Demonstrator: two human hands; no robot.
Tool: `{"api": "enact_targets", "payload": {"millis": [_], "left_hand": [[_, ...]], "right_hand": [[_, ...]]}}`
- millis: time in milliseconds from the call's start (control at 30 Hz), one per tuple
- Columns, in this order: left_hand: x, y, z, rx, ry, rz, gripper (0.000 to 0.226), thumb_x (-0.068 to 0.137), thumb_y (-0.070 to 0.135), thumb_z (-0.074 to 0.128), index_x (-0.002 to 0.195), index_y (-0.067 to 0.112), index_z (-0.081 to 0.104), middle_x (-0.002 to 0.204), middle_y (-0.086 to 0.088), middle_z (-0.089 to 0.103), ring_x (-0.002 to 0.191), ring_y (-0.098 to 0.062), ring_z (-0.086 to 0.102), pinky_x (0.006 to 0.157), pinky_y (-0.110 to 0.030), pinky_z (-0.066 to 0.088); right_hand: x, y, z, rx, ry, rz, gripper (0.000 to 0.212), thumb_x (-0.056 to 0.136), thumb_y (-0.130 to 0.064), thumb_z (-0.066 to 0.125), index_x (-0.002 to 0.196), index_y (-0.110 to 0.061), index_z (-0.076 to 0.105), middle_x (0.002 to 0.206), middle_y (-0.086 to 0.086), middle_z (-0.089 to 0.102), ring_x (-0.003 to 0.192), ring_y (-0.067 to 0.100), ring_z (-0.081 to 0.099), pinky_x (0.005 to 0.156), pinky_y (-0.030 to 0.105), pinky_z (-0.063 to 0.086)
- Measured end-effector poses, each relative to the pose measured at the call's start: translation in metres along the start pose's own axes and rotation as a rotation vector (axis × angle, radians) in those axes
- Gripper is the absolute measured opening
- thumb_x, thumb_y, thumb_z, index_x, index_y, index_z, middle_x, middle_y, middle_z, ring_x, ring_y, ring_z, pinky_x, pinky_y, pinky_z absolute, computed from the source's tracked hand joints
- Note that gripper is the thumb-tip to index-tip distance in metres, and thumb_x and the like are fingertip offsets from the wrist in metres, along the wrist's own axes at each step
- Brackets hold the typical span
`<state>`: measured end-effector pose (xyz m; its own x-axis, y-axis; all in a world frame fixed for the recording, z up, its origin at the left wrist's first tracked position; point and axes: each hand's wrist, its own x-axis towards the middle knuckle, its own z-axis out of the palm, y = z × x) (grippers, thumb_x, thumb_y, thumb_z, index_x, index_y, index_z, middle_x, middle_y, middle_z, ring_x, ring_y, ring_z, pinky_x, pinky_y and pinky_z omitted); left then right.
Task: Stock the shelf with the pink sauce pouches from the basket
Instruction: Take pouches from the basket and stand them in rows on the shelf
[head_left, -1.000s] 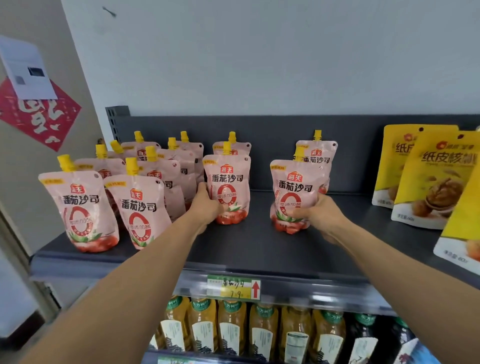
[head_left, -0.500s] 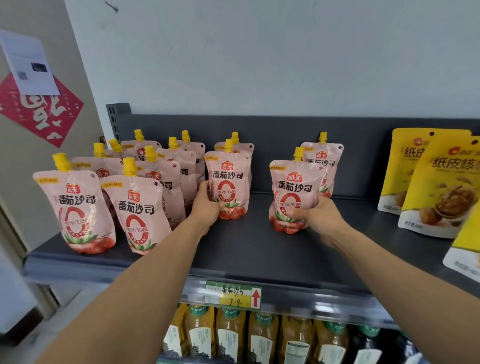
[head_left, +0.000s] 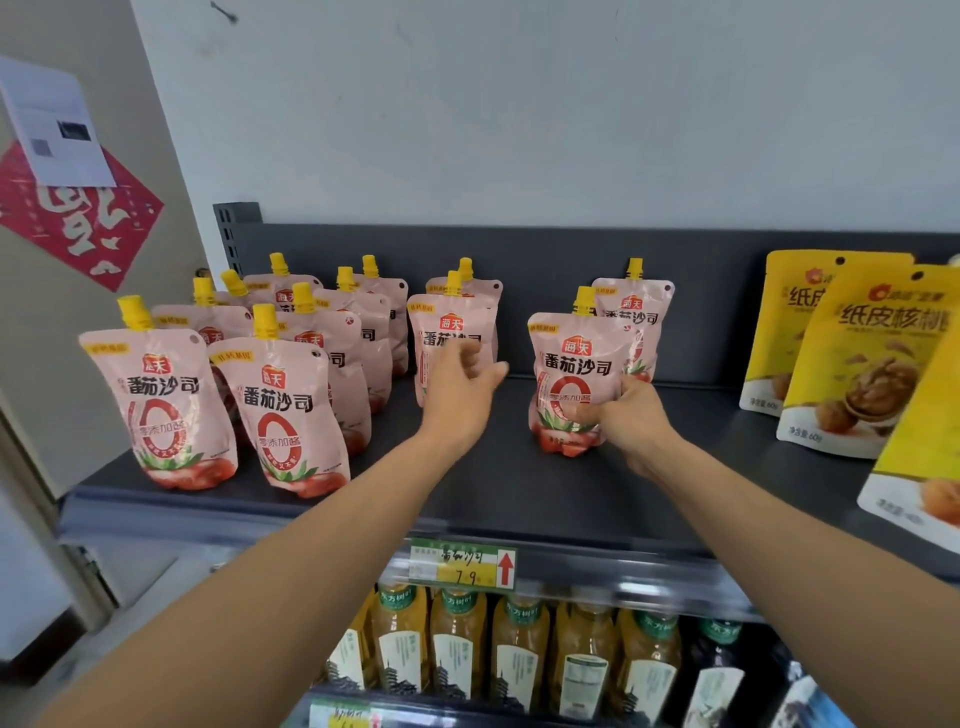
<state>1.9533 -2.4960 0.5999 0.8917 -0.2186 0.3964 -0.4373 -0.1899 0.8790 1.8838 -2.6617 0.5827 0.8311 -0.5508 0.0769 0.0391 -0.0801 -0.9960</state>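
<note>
Several pink sauce pouches with yellow caps stand on the dark grey shelf (head_left: 498, 499). My right hand (head_left: 623, 415) grips the lower part of the front right pouch (head_left: 576, 364), which stands upright on the shelf; a second pouch (head_left: 636, 306) stands behind it. My left hand (head_left: 462, 389) hovers, fingers apart and blurred, in front of the middle pouch (head_left: 441, 332), just off it. Two front pouches (head_left: 166, 405) (head_left: 285, 415) stand at the left with more rows behind. No basket is in view.
Yellow walnut snack bags (head_left: 862, 364) hang over the shelf's right end. A price tag (head_left: 462, 564) sits on the shelf's front rail. Bottles of amber drink (head_left: 457, 644) fill the shelf below. A wall with a red paper decoration (head_left: 78, 218) is on the left.
My left hand has let go of the middle pouch and pulled back a little to the right with fingers spread. My right hand still holds the front right pouch in place.
</note>
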Motion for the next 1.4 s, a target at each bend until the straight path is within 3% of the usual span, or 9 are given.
{"api": "enact_targets", "payload": {"millis": [67, 167, 300, 400, 533, 767, 967, 1267, 1400], "left_hand": [[0.002, 0.015, 0.006, -0.105, -0.159, -0.013, 0.045, 0.088, 0.029, 0.059, 0.129, 0.014, 0.047, 0.115, 0.007, 0.052, 0.103, -0.006, 0.048, 0.075, -0.010, 0.037], [0.008, 0.027, 0.015, -0.250, -0.307, -0.058, 0.035, 0.090, 0.024, 0.057, 0.122, 0.011, 0.055, 0.113, 0.001, 0.061, 0.106, -0.013, 0.057, 0.073, -0.014, 0.046], [0.014, 0.031, 0.026, -0.356, -0.298, -0.131, 0.016, 0.092, 0.013, 0.053, 0.103, 0.012, 0.065, 0.109, -0.008, 0.068, 0.106, -0.024, 0.063, 0.091, -0.040, 0.053], [0.019, 0.031, 0.030, -0.375, -0.287, -0.164, 0.012, 0.092, 0.013, 0.054, 0.094, 0.015, 0.066, 0.097, -0.004, 0.070, 0.097, -0.022, 0.066, 0.079, -0.033, 0.055], [0.022, 0.026, 0.034, -0.399, -0.287, -0.190, 0.014, 0.092, 0.013, 0.054, 0.087, 0.017, 0.067, 0.096, -0.006, 0.070, 0.088, -0.018, 0.067, 0.081, -0.034, 0.055], [0.032, 0.021, 0.034, -0.395, -0.277, -0.217, 0.011, 0.091, 0.017, 0.057, 0.093, 0.013, 0.066, 0.096, -0.004, 0.071, 0.091, -0.019, 0.067, 0.081, -0.033, 0.056], [0.031, 0.017, 0.027, -0.133, -0.149, -0.146, 0.031, 0.090, 0.012, 0.056, 0.120, 0.009, 0.056, 0.115, -0.004, 0.060, 0.105, -0.015, 0.056, 0.087, -0.026, 0.049], [0.013, 0.006, -0.010, 0.018, -0.250, -0.162, 0.017, 0.088, 0.001, 0.055, 0.102, 0.009, 0.063, 0.096, -0.009, 0.065, 0.078, -0.012, 0.061, 0.057, -0.011, 0.051], [0.009, 0.006, -0.020, 0.088, -0.299, -0.139, 0.015, 0.087, 0.002, 0.057, 0.094, 0.013, 0.065, 0.097, -0.007, 0.067, 0.083, -0.013, 0.064, 0.071, -0.017, 0.054]], "right_hand": [[-0.004, -0.003, -0.001, -0.019, -0.028, -0.017, 0.037, 0.069, 0.006, 0.075, 0.099, -0.013, 0.066, 0.103, 0.002, 0.070, 0.092, 0.018, 0.065, 0.072, 0.032, 0.055], [-0.008, -0.008, -0.005, -0.050, -0.082, -0.044, 0.038, 0.069, 0.007, 0.075, 0.102, -0.011, 0.067, 0.099, 0.002, 0.071, 0.090, 0.018, 0.067, 0.073, 0.032, 0.056], [-0.011, -0.011, -0.011, -0.092, -0.163, -0.072, 0.033, 0.070, 0.004, 0.074, 0.091, -0.021, 0.068, 0.089, -0.008, 0.071, 0.084, 0.009, 0.067, 0.064, 0.022, 0.055], [-0.011, -0.011, -0.013, -0.105, -0.186, -0.073, 0.033, 0.071, 0.002, 0.074, 0.090, -0.025, 0.066, 0.086, -0.013, 0.071, 0.080, 0.005, 0.067, 0.058, 0.017, 0.053], [-0.007, -0.009, -0.013, -0.091, -0.191, -0.065, 0.034, 0.070, 0.003, 0.074, 0.091, -0.023, 0.066, 0.085, -0.012, 0.071, 0.077, 0.005, 0.068, 0.053, 0.014, 0.053], [0.009, -0.003, -0.006, -0.080, -0.116, -0.012, 0.047, 0.071, 0.001, 0.075, 0.115, -0.010, 0.062, 0.110, 0.004, 0.069, 0.101, 0.021, 0.065, 0.089, 0.044, 0.053], [0.036, 0.003, 0.001, -0.043, -0.049, 0.017, 0.051, 0.070, 0.003, 0.075, 0.117, -0.010, 0.058, 0.116, 0.007, 0.067, 0.106, 0.025, 0.063, 0.091, 0.044, 0.052], [0.084, 0.003, 0.014, -0.232, 0.047, -0.026, 0.053, 0.071, -0.004, 0.077, 0.118, -0.011, 0.053, 0.122, 0.008, 0.063, 0.114, 0.027, 0.058, 0.095, 0.043, 0.049], [0.100, 0.000, 0.020, -0.464, 0.104, -0.054, 0.054, 0.072, -0.013, 0.078, 0.119, -0.008, 0.050, 0.125, 0.010, 0.060, 0.118, 0.030, 0.054, 0.099, 0.047, 0.046]]}}
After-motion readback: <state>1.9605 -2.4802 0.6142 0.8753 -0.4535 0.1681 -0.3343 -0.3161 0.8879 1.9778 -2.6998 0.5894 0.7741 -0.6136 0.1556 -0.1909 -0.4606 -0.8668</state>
